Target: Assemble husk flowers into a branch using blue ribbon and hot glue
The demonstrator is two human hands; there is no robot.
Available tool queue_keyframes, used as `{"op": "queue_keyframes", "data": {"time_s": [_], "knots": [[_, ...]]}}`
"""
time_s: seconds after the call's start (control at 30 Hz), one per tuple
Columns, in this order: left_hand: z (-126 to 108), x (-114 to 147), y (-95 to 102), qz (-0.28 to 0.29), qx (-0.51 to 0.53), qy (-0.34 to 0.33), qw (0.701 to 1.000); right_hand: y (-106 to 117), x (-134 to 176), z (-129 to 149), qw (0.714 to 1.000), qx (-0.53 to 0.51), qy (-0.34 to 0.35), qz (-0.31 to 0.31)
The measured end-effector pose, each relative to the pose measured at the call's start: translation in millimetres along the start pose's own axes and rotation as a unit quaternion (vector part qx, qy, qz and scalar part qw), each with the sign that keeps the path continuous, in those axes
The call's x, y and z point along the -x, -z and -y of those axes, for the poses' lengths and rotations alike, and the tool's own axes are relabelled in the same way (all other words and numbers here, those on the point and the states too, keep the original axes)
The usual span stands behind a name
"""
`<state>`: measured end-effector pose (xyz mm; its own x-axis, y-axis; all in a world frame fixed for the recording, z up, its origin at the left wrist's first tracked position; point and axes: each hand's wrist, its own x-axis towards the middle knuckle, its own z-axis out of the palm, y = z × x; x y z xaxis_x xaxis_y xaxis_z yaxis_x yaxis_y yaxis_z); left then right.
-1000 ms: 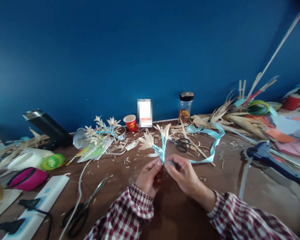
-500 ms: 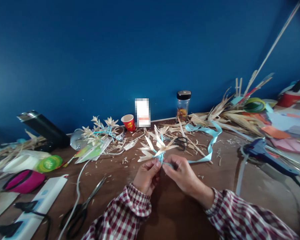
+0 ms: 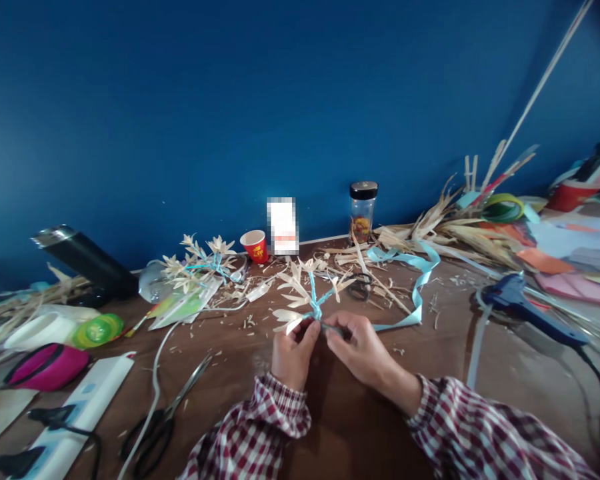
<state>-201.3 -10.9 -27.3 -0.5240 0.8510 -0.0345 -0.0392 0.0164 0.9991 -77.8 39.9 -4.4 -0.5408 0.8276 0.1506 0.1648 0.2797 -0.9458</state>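
Between finger and thumb, my left hand (image 3: pixel 295 352) pinches the base of a branched spray of corn-husk flowers (image 3: pixel 295 298), whose stems are wrapped in light blue. Just to its right, my right hand (image 3: pixel 359 348) is closed on the light blue ribbon (image 3: pixel 418 297) beside the stem base. The ribbon's loose length trails from behind that hand and curls back over the tabletop. Fingertips of both hands are close together at the stem joint, and the exact wrap there is hidden. Another husk flower bunch (image 3: pixel 200 261) with blue stems lies at the back left.
Scissors (image 3: pixel 167 417) and a power strip (image 3: pixel 80 407) lie at left, with a white cable between. A blue glue gun (image 3: pixel 533 308) rests at right. A red paper cup (image 3: pixel 255 247), a lidded glass jar (image 3: pixel 363 212) and dried husks (image 3: pixel 437 230) line the back wall.
The flower spray has turned in my left hand, so its flowers now spread apart and the blue stems show. My right hand stays close, still pinching the ribbon.
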Motion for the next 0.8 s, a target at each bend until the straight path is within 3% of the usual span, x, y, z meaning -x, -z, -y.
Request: {"op": "queue_keyframes", "data": {"time_s": [0.37,0.53,0.67,0.8], "knots": [[-4.0,2.1,-2.3,0.018,0.030,0.014,0.999,6.0,1.4,3.8,0.999,0.010,0.048,0.006],[-7.1,3.3,-2.1,0.037,-0.026,-0.037,0.998,2.9,2.2,3.5,0.995,0.067,0.067,-0.002],[-2.7,-0.1,1.9,0.000,-0.047,-0.016,0.999,2.1,4.2,4.5,0.988,0.140,0.066,-0.021],[3.4,-1.9,3.5,-0.008,-0.044,0.008,0.999,2.2,4.8,5.1,0.989,0.132,0.066,-0.024]]}}
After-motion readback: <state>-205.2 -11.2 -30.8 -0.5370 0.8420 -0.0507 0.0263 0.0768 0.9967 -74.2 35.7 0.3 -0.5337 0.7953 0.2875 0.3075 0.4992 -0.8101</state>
